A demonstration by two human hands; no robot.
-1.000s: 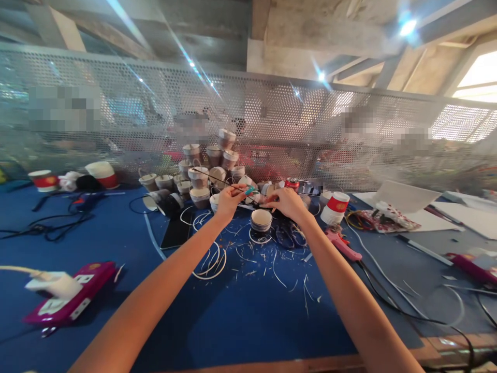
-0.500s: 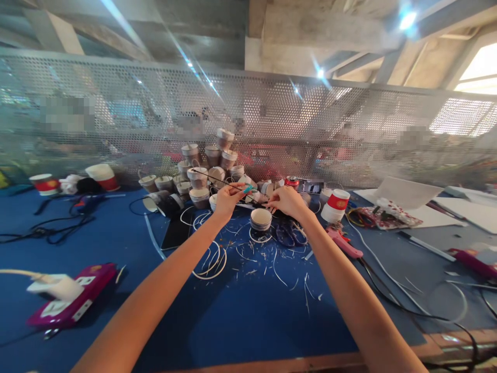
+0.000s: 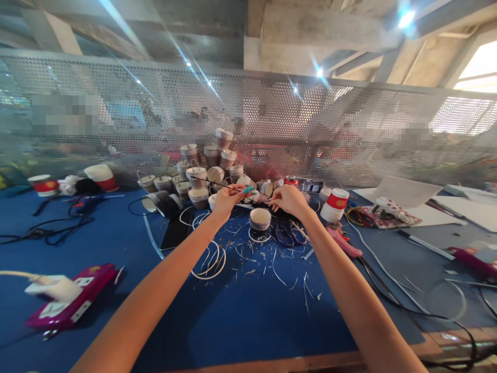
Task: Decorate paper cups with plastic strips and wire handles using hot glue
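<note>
Both my arms reach far out over a blue table (image 3: 240,311). My left hand (image 3: 225,199) is closed in a pinch on a thin dark stick (image 3: 212,183) that slants up to the left; a teal bit shows at its fingertips. My right hand (image 3: 289,199) is closed too, fingertips pinching the other end of the same stick or a wire, too small to tell. Just below and between the hands stands a small stack of cut paper cups (image 3: 260,218). White paper strips and shavings (image 3: 248,254) lie scattered under the hands.
A heap of trimmed paper cups (image 3: 205,166) is piled against a perforated metal screen (image 3: 272,114). Red-and-white cups (image 3: 336,203), a pink glue gun (image 3: 344,243), scissors (image 3: 285,233), black cables (image 3: 388,295), a magenta power strip (image 3: 70,300) and a black phone (image 3: 176,230) lie around.
Both hands have stayed together on the stick with only slight finger movement. The view has shifted a little; nothing on the table has moved.
</note>
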